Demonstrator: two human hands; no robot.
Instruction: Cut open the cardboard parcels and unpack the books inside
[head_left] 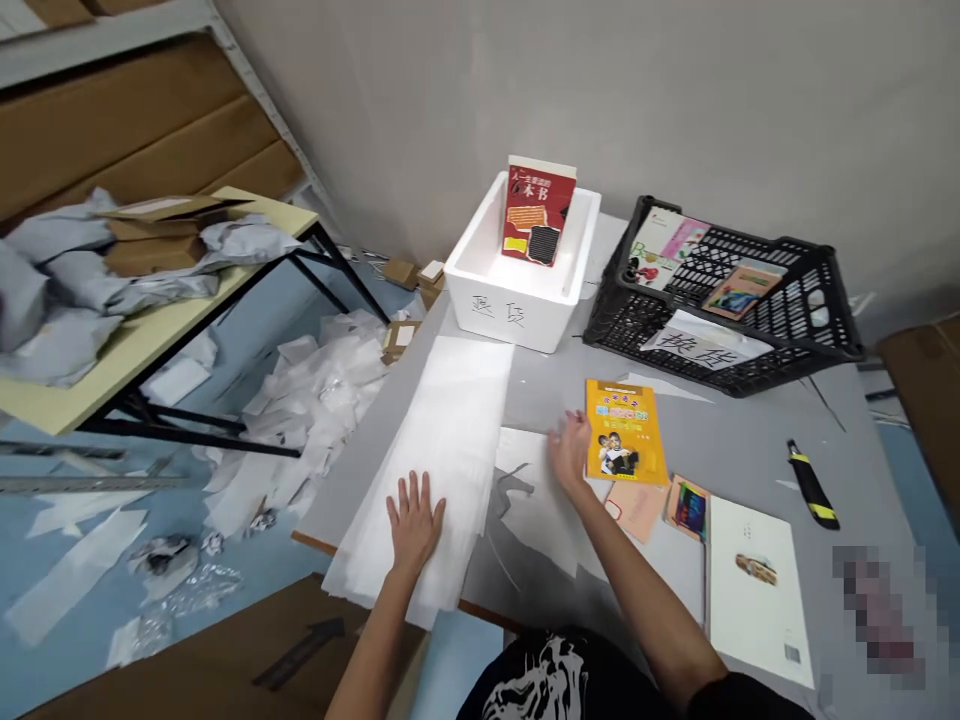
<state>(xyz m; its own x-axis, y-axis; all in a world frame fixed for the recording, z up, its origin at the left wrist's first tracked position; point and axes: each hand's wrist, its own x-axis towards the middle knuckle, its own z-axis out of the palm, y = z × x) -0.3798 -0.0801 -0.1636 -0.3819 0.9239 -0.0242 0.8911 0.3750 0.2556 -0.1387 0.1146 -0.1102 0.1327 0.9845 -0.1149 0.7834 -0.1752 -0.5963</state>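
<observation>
My left hand (416, 520) lies flat with fingers spread on a stack of long white paper sheets (450, 420) at the table's front left. My right hand (570, 450) is at the left edge of a yellow book (626, 432) with two figures on its cover. Its fingers are smeared by motion, and I cannot tell whether they touch the book. Below that book lie a pale orange booklet (636, 508) and a small booklet with a dark colourful picture (686, 508). A white-covered book (757, 590) lies to their right.
A white bin (506, 315) holds an upright red book (538, 210). Beside it, a black plastic crate (795, 350) contains several books. A yellow-black utility knife (814, 485) lies on the grey table (555, 390). Grey parcels (97, 285) cover a side table; paper scraps (315, 390) litter the floor.
</observation>
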